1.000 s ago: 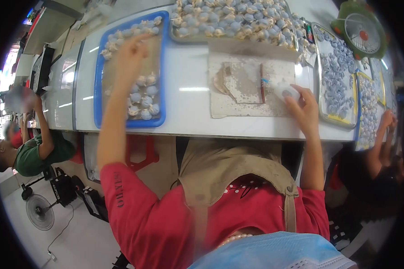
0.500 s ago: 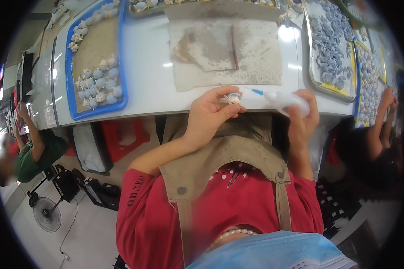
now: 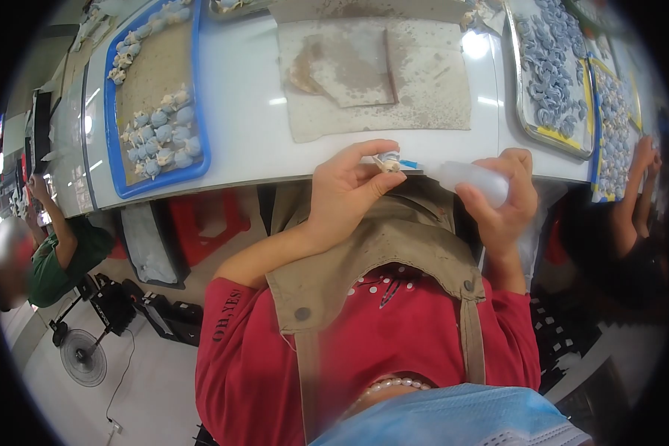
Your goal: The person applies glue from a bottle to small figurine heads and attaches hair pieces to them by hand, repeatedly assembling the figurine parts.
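Note:
Between the thumb and fingers of my left hand is a small figurine, cream below and pale blue on top. My right hand is wrapped round a translucent white squeeze bottle, lying nearly sideways. The bottle's narrow blue tip points left and reaches the figurine's side; whether it touches cannot be made out. Both hands are just over the near edge of the white table.
At left, a blue-rimmed tray holds several similar figurines. A stained cardboard sheet lies ahead. To the right stand a metal tray of blue-grey pieces and a yellow-and-blue-edged tray. Other people's arms are at both sides.
The squeeze bottle has come slightly left and down, bringing its blue tip from a gap away to right beside the figurine. My left hand stays nearly in place, still holding the figurine.

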Demonstrator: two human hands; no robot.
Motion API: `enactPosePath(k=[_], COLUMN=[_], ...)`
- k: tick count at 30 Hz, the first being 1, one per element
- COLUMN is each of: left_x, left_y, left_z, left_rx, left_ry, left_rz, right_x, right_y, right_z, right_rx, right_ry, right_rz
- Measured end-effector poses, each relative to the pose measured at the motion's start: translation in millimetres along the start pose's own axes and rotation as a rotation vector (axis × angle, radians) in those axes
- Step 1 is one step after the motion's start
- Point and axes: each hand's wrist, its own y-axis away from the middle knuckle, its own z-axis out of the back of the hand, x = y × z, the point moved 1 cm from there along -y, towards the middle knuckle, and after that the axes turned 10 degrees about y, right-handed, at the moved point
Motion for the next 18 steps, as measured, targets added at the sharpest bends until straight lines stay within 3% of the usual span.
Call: enactPosePath(k=[18], left_x=[-2.5], left_y=[-2.4], left_z=[0.7], left_rx=[-0.016], left_ry=[0.132], left_rz=[0.029], right_x=[-2.5], right_y=[0.9], right_z=[-0.3], right_rx=[-0.012], right_ry=[-0.02], right_rz=[-0.063])
